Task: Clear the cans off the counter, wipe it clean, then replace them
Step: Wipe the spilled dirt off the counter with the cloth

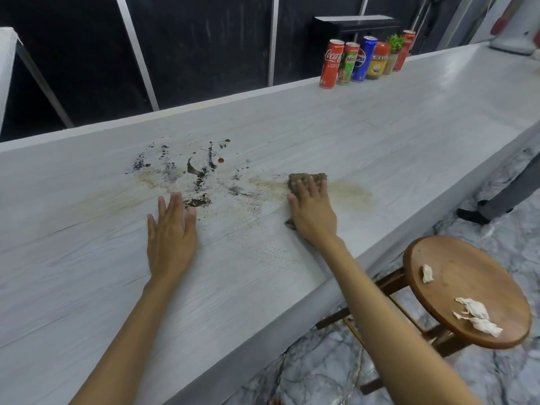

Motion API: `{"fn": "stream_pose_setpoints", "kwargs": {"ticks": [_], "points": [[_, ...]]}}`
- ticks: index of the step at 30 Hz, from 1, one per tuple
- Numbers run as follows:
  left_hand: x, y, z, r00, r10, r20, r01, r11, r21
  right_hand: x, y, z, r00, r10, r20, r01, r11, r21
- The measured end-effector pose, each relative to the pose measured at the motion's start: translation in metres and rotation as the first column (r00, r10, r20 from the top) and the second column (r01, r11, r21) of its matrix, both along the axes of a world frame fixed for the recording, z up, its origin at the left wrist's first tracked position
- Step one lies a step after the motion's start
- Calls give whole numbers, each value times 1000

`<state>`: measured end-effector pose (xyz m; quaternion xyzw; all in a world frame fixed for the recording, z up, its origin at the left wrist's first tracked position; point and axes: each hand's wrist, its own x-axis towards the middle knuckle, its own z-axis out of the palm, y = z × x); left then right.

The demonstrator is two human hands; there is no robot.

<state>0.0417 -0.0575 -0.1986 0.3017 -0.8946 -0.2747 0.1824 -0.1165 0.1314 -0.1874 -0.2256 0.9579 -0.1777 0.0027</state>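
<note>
Our left hand point(171, 229) lies flat on the white counter point(380, 127), palm down, with the fingers straight, slightly spread and holding nothing. Its fingertips reach the near edge of a dark brown spill point(198, 171), which spreads in drops, specks and pale tan smears towards twelve o'clock from that hand.

Our right hand point(312, 213) is at about three o'clock from the left. It presses down on a brown, soiled cloth point(304, 178) with the fingers laid out straight on top, not curled round it. The cloth shows beyond the fingertips, and a corner shows at the heel of the hand. It may be a rag or a thin sponge; we cannot tell which. A tan smear lies on the counter on each side of the cloth.

The cans stand well apart from the spill, at about one o'clock, in a tight upright row along the counter's far edge. There is a red cola can point(331, 64), a green can point(347, 63), a blue can point(362, 58), a yellow-labelled can point(378, 61), a small potted plant point(394, 51) and another red can point(406, 49) behind it.

At four o'clock, off the counter, stands a round wooden stool point(467, 276) with crumpled white tissues point(476, 317) on its seat. At three o'clock a person's grey trouser leg and dark shoe point(473, 214) rest on the marbled floor point(321, 372).
</note>
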Motion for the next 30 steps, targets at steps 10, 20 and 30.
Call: {"fn": "stream_pose_setpoints", "kwargs": {"ticks": [10,20,30], "points": [[0,0,0,1000,15,10,-15,1000,0,34,-63,19,945,240,221,-79,825,-560],[1,0,0,1000,1,7,-1,1000,-10,-22,92,10,993,-100,65,111,972,-207],[0,0,-2,999,21,25,-20,999,-27,43,-70,-4,993,111,-51,-118,979,-166]]}}
